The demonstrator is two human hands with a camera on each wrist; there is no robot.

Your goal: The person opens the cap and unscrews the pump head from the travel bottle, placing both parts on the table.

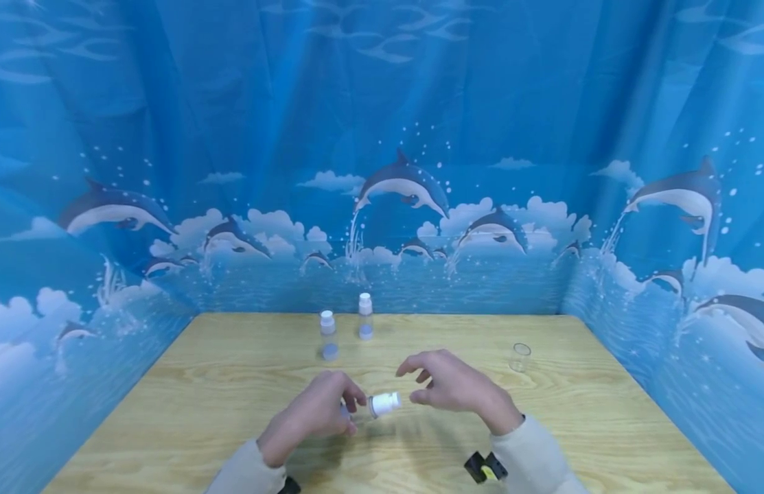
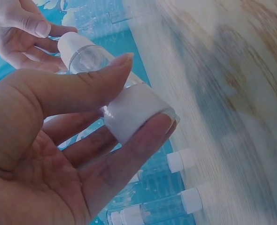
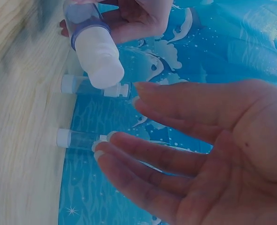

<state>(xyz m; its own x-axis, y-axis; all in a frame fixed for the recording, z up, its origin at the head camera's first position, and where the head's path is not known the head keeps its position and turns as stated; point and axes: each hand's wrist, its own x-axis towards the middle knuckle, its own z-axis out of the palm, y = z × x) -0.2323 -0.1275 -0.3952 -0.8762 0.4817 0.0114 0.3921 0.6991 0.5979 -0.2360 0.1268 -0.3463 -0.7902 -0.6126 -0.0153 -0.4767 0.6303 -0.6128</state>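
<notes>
My left hand [image 1: 320, 406] holds a small clear pump bottle [image 1: 384, 403] tilted on its side, its white pump head aimed to the right. In the left wrist view, the thumb lies along the bottle's clear body and the fingers support its white base [image 2: 136, 112]. Facing the pump head [image 3: 98, 56], my right hand [image 1: 456, 387] is empty, thumb and fingers spread apart a short distance from it. A clear cap [image 1: 519, 358] stands on the table to the right of that hand.
Two similar pump bottles, one nearer [image 1: 329, 337] and one farther [image 1: 365, 317], stand upright toward the back of the wood-grain table [image 1: 233, 370]. A blue curtain [image 1: 382, 103] printed with dolphins closes off the back and both sides.
</notes>
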